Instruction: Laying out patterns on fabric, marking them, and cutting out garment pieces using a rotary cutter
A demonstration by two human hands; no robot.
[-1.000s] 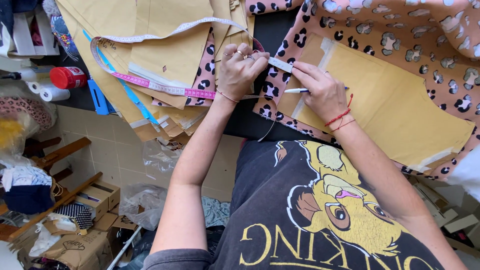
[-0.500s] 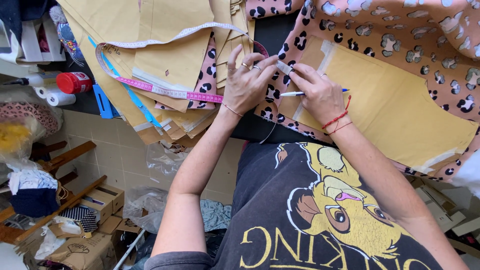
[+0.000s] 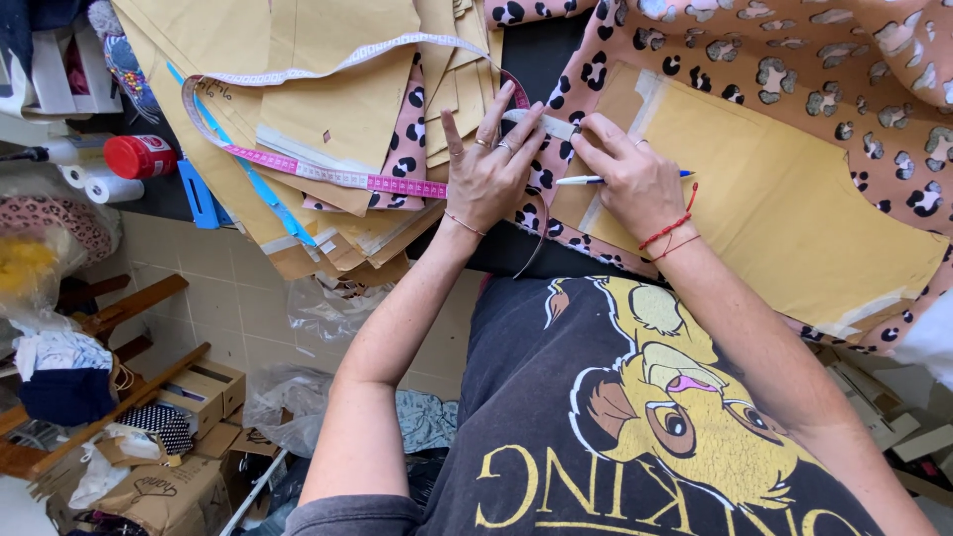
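My left hand (image 3: 491, 169) lies flat with its fingers spread, pressing a measuring tape (image 3: 328, 174) down at the edge of pink leopard-print fabric (image 3: 824, 60). My right hand (image 3: 630, 179) pinches the tape's white end (image 3: 541, 121) near the corner of a tan paper pattern piece (image 3: 774, 208) lying on the fabric. A white pen (image 3: 581, 181) with a blue cap is tucked under that hand's fingers. Red string bracelets circle the right wrist.
A stack of tan paper pattern pieces (image 3: 318, 99) covers the black table (image 3: 541, 45) to the left, over a blue ruler (image 3: 204, 199). A red-capped bottle (image 3: 139, 156) and white rolls (image 3: 109, 187) lie at the far left. Cardboard boxes (image 3: 169, 476), bags and wooden slats crowd the tiled floor below.
My left hand has slid right and opened flat on the tape. My right hand has moved up to the pattern's corner and pinched the tape's end.
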